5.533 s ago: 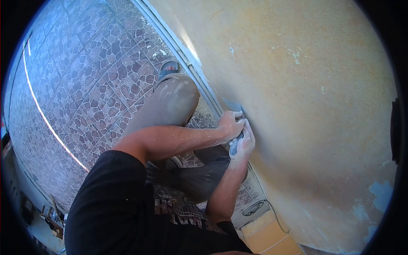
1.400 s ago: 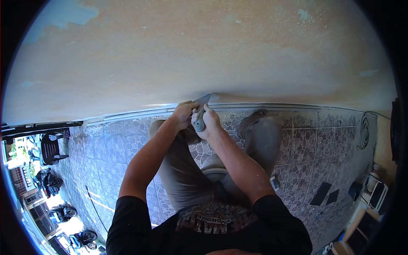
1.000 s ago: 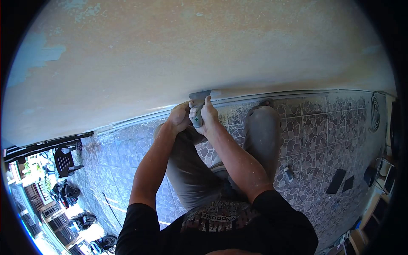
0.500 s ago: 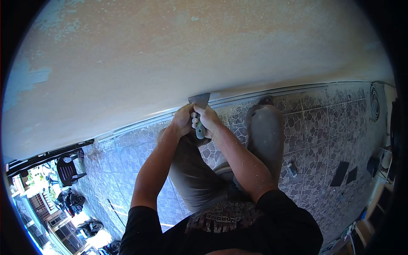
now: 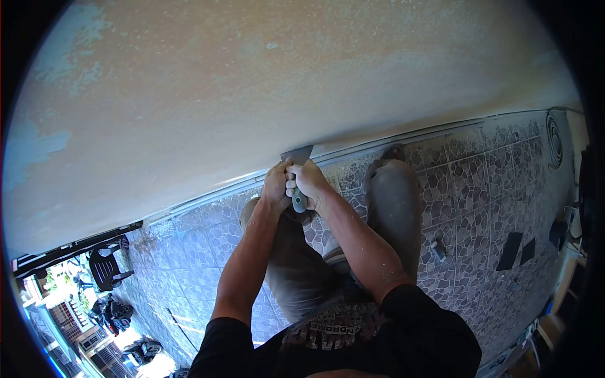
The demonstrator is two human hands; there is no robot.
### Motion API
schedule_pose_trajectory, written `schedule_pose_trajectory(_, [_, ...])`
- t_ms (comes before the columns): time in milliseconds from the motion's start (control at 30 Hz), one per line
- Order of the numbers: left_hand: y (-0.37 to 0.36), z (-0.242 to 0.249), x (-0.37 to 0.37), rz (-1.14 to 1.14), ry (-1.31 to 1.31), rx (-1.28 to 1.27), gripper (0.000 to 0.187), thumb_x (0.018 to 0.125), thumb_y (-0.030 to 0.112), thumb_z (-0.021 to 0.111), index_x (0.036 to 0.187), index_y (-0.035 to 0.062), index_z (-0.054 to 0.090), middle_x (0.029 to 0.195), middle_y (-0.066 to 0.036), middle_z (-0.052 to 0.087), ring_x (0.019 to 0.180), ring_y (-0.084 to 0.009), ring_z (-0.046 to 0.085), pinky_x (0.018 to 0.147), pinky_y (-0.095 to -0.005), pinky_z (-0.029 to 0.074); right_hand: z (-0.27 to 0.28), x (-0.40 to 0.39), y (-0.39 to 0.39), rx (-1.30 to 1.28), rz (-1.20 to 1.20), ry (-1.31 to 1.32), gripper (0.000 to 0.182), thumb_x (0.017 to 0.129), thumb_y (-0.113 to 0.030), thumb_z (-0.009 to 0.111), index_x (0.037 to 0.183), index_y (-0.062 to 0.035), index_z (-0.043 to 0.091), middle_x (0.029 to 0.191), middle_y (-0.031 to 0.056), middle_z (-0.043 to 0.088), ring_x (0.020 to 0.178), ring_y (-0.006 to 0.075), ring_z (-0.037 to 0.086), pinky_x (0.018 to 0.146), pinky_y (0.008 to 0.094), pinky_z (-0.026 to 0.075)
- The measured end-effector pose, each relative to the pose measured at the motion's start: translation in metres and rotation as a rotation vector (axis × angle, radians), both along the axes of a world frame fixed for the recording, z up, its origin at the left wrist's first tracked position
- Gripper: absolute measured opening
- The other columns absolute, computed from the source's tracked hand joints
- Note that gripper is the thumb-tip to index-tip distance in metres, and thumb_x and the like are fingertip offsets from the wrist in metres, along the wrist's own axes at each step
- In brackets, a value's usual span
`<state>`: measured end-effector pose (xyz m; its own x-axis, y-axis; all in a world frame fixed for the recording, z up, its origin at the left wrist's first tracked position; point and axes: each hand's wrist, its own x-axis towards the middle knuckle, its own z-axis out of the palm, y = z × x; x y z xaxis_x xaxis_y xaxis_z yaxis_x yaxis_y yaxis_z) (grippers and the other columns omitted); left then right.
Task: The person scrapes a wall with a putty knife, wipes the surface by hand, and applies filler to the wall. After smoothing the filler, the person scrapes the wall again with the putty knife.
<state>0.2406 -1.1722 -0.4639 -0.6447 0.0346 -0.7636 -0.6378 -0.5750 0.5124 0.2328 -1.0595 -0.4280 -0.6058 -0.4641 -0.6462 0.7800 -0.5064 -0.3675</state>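
My right hand (image 5: 310, 181) is wrapped around the green-grey handle of a putty knife (image 5: 297, 153), thumb toward the blade. Pressed close beside it, my left hand (image 5: 275, 181) grips the tool near the base of its blade; some of its fingers are hidden. The wide metal blade meets the foot of the pale, patchy wall (image 5: 189, 94), just above the ledge strip (image 5: 372, 146) along the floor. Both forearms are specked with pale dust.
My bent knees (image 5: 394, 195) are close to the wall on the stone-patterned floor (image 5: 466, 214). A small grey object (image 5: 438, 250) and dark flat sheets (image 5: 509, 251) lie to the right. A coiled hose (image 5: 554, 142) is at the far right, a dark chair (image 5: 106, 269) at the left.
The view has tilted slightly, so the wall and floor sit differently in the frame. My left forearm appears a little closer to the right one. Both hands keep their grip on the putty knife.
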Motion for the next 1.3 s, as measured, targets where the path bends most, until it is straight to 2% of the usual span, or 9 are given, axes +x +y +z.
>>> schedule_pose_trajectory(233, [-0.002,-0.018,-0.002,-0.011,-0.007,0.018,0.024,0.101,0.018,0.044,0.08,0.0098,0.052,0.056,0.006,0.043,0.039,-0.0052,0.038,0.032,-0.0217,0.031,-0.046,-0.006,-0.001,-0.16,-0.023,-0.146,0.01,0.093,-0.005,0.044,0.084,-0.0073,0.046,0.065,0.0005,0.045,0.045,0.0087,0.042,0.039,0.0278,0.04])
schedule_pose_trajectory(367, [0.006,0.007,0.001,-0.005,0.087,-0.049,0.021,0.1,0.018,0.045,0.084,0.0091,0.054,0.058,0.006,0.044,0.04,-0.0052,0.039,0.034,-0.0223,0.033,0.001,-0.004,0.005,-0.083,-0.06,-0.064,0.009,0.093,-0.004,0.045,0.084,-0.0064,0.047,0.066,0.0008,0.046,0.046,0.0092,0.044,0.039,0.0277,0.04])
schedule_pose_trajectory(467, [-0.013,-0.034,0.002,-0.055,0.097,0.046,0.024,0.101,0.018,0.044,0.085,0.007,0.058,0.064,-0.001,0.055,0.049,-0.0103,0.052,0.045,-0.0265,0.047,-0.02,-0.006,0.002,-0.083,-0.038,-0.107,0.01,0.092,-0.003,0.045,0.083,-0.007,0.047,0.064,0.001,0.046,0.046,0.0097,0.044,0.039,0.0278,0.04])
schedule_pose_trajectory(567, [0.002,-0.021,-0.01,0.029,-0.062,0.013,0.024,0.1,0.017,0.046,0.078,0.0104,0.051,0.056,0.006,0.043,0.04,-0.0051,0.039,0.034,-0.0223,0.033,-0.058,-0.015,0.0,-0.18,0.01,-0.186,0.011,0.092,-0.004,0.044,0.083,-0.0088,0.047,0.062,-0.0007,0.044,0.045,0.0093,0.043,0.04,0.0278,0.041])
schedule_pose_trajectory(667, [0.029,0.025,-0.008,0.103,-0.035,-0.192,0.024,0.1,0.018,0.046,0.077,0.0118,0.05,0.056,0.008,0.042,0.039,-0.0053,0.037,0.033,-0.0225,0.032,-0.009,-0.005,0.006,-0.093,-0.042,-0.044,0.011,0.093,-0.005,0.044,0.083,-0.0088,0.047,0.063,-0.0009,0.044,0.045,0.0087,0.042,0.04,0.0271,0.041])
schedule_pose_trajectory(900, [-0.004,-0.005,-0.005,-0.175,0.008,-0.115,0.022,0.1,0.018,0.046,0.091,0.0024,0.058,0.065,0.003,0.048,0.049,-0.0075,0.045,0.039,-0.0239,0.036,-0.035,-0.009,0.009,-0.107,0.018,-0.087,0.01,0.095,-0.011,0.053,0.087,-0.0114,0.047,0.066,-0.0015,0.045,0.046,0.0076,0.043,0.041,0.0257,0.042])
schedule_pose_trajectory(1067, [0.014,0.035,0.041,-0.087,0.379,-0.856,0.046,0.101,0.034,0.045,0.129,-0.0014,0.054,0.11,-0.009,0.06,0.103,-0.0129,0.054,0.089,-0.0287,0.043,0.002,0.005,0.031,0.028,0.182,0.196,0.043,0.085,-0.046,0.07,0.099,-0.0093,0.054,0.071,-0.0033,0.046,0.054,0.005,0.046,0.045,0.0217,0.042])
schedule_pose_trajectory(1167, [0.019,0.102,0.074,-0.257,0.732,-0.715,0.039,0.099,0.027,0.053,0.123,-0.0034,0.059,0.11,-0.011,0.062,0.103,-0.0149,0.057,0.091,-0.0285,0.044,0.004,0.017,0.045,-0.139,0.333,0.429,0.055,0.08,-0.056,0.071,0.097,-0.0069,0.054,0.072,-0.0023,0.046,0.055,0.0044,0.046,0.047,0.0202,0.042])
schedule_pose_trajectory(1300, [0.039,0.154,0.097,-0.372,0.786,-0.895,0.029,0.092,0.019,0.065,0.114,0.0,0.067,0.103,-0.01,0.065,0.09,-0.014,0.062,0.079,-0.0269,0.05,0.005,0.03,0.042,-0.287,0.292,0.788,0.112,0.062,-0.073,0.075,0.136,-0.0001,0.034,0.075,-0.0003,0.05,0.055,0.0053,0.049,0.048,0.0207,0.044])
